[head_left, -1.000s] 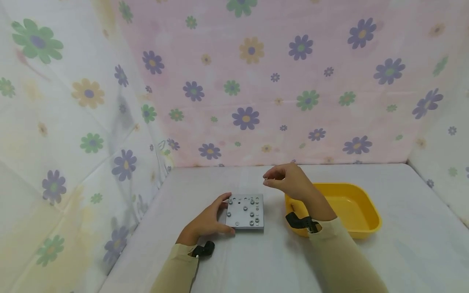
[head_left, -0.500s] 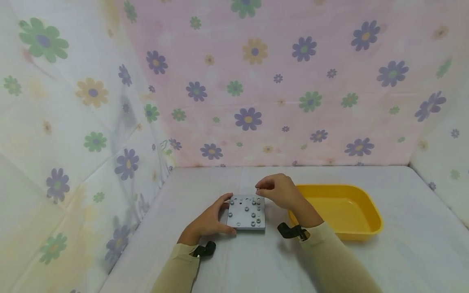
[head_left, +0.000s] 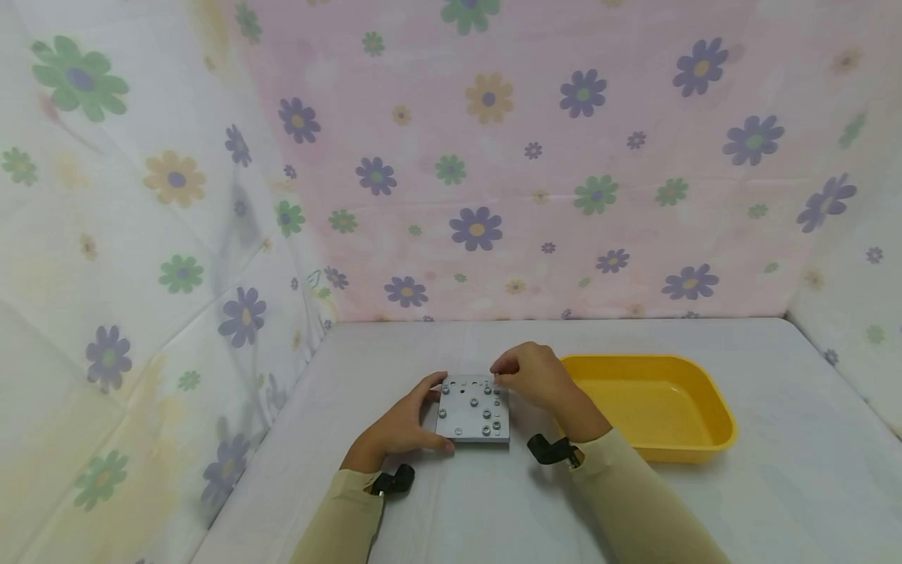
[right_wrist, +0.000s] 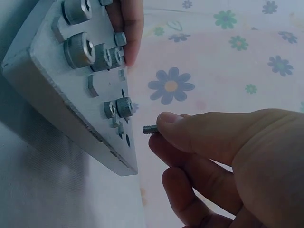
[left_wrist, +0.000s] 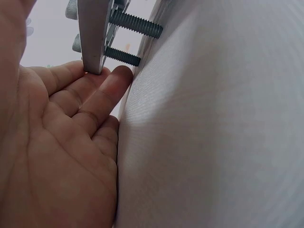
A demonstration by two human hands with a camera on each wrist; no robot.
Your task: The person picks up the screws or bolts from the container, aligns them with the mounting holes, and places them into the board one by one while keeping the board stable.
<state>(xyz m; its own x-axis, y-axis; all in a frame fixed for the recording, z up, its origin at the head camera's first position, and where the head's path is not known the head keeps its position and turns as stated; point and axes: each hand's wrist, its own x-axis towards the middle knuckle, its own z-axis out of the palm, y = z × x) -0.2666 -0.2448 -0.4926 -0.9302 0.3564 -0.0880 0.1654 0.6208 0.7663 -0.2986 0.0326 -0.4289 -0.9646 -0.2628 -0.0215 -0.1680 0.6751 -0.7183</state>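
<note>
A flat silver metal plate (head_left: 456, 419) lies on the white table, with several socket head screws standing in it. My left hand (head_left: 395, 427) holds its left side, thumb at the near corner and fingers at the far one. In the left wrist view, fingertips meet the plate's edge, and threaded screw shanks (left_wrist: 137, 24) stick out beneath it. My right hand (head_left: 539, 382) is over the plate's far right corner. Between thumb and forefinger it pinches a small screw (right_wrist: 149, 129), threaded end pointing to the plate's holes; the fingers hide its head.
A yellow plastic tray (head_left: 687, 454) stands on the table to the right, partly behind my right forearm. Flowered cloth (head_left: 395, 258) hangs at the back and sides. Black wrist cameras (head_left: 395, 480) sit at the sleeves.
My right hand has come left and down from above the tray's far left side to the plate's far right corner, carrying the small screw. The left hand and plate keep their place.
</note>
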